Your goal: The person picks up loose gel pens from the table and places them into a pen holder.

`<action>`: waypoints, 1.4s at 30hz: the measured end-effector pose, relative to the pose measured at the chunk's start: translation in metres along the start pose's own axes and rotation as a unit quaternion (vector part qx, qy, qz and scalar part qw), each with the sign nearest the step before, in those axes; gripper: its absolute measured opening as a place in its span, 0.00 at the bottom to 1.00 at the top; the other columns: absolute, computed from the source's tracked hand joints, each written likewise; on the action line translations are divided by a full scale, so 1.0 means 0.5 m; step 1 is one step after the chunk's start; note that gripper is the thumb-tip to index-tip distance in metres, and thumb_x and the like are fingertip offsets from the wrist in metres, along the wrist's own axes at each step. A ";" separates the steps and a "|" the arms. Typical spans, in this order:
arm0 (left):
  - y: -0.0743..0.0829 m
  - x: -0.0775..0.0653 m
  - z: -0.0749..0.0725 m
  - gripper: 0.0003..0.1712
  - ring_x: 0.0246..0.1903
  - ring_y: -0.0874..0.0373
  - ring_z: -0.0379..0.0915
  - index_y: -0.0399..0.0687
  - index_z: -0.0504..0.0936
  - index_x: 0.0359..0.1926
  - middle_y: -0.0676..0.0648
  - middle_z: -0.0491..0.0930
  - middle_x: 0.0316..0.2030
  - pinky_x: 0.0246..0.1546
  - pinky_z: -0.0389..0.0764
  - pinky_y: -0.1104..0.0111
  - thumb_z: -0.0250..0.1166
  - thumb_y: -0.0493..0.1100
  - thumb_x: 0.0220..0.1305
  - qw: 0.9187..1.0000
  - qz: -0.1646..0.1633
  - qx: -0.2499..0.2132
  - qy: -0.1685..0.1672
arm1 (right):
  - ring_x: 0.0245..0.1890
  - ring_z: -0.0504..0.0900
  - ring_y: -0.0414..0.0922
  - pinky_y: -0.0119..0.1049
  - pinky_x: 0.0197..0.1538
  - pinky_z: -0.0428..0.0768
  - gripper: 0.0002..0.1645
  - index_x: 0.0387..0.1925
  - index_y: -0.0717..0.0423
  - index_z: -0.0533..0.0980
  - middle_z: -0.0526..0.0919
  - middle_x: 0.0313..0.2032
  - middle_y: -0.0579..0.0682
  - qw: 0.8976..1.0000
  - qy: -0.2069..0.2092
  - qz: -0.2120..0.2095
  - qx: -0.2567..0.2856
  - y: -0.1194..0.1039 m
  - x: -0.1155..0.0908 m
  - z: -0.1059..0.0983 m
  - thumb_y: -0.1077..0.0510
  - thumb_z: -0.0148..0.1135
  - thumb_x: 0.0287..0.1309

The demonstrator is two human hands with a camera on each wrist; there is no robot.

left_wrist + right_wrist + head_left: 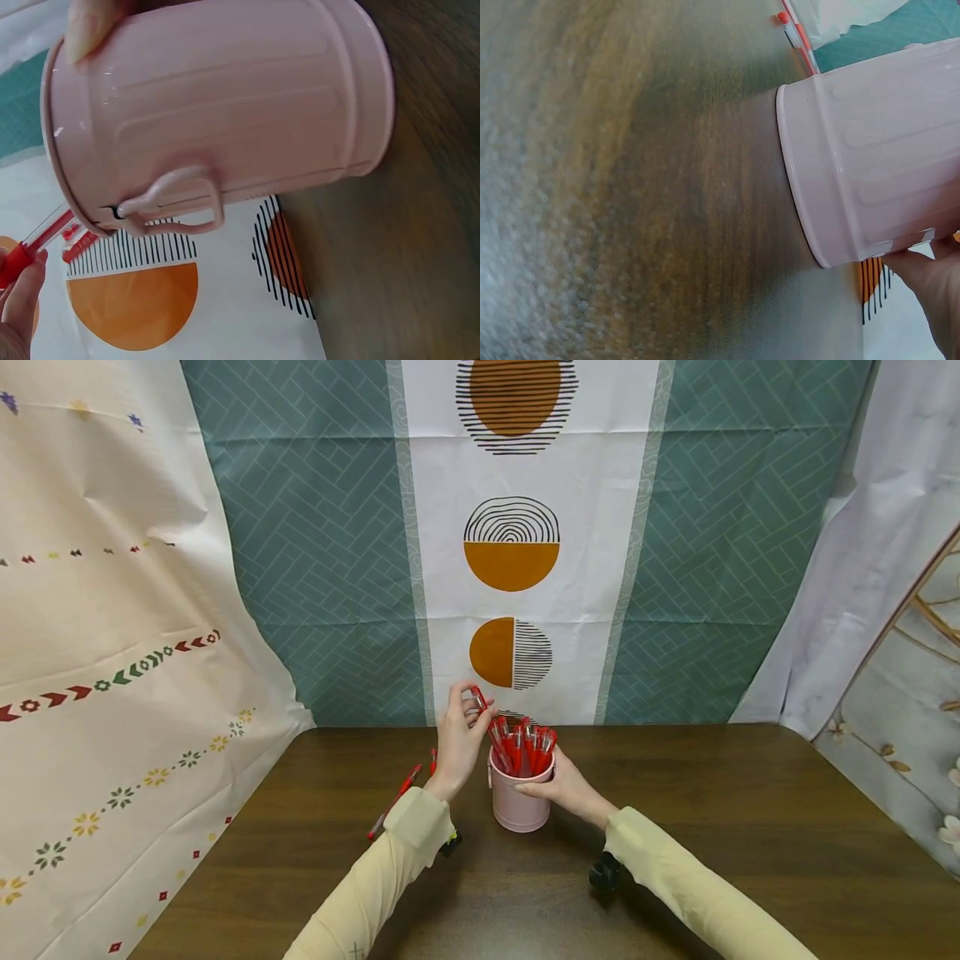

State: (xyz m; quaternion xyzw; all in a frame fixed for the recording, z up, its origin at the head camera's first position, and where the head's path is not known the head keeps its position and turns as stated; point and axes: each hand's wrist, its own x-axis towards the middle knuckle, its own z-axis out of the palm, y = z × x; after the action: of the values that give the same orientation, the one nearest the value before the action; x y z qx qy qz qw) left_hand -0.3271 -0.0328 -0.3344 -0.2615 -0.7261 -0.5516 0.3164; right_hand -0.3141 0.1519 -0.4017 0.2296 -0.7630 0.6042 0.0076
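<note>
A pink metal pail stands on the table, full of several red pens with clear barrels. My right hand grips the pail from its right side, the thumb over the front near the rim. Above the pail's left rim, my left hand pinches a red pen by its upper end, the pen slanting down to the opening. In the left wrist view the pen's clear barrel reaches the rim, beside the pail's side handle. Its lower end is hidden.
Left of the pail, red pens lie on the brown wooden table, partly behind my left wrist. A patterned cloth hangs behind the table's far edge. A cream printed cloth drapes along the left side.
</note>
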 end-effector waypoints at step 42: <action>-0.028 -0.023 0.007 0.28 0.36 0.51 0.77 0.41 0.69 0.50 0.43 0.79 0.38 0.36 0.77 0.61 0.70 0.41 0.49 0.972 -0.025 0.190 -0.137 | 0.54 0.66 0.53 0.44 0.51 0.69 0.48 0.62 0.60 0.53 0.65 0.57 0.56 1.000 -0.007 0.030 -0.001 -0.049 -0.016 0.003 0.58 0.71 0.43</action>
State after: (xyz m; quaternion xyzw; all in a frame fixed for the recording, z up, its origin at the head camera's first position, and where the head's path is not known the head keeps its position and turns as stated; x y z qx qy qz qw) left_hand -0.3305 -0.0335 -0.3526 -0.2513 -0.8603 -0.3703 0.2443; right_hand -0.2980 0.1494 -0.3818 0.2110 -0.7699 0.6020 -0.0153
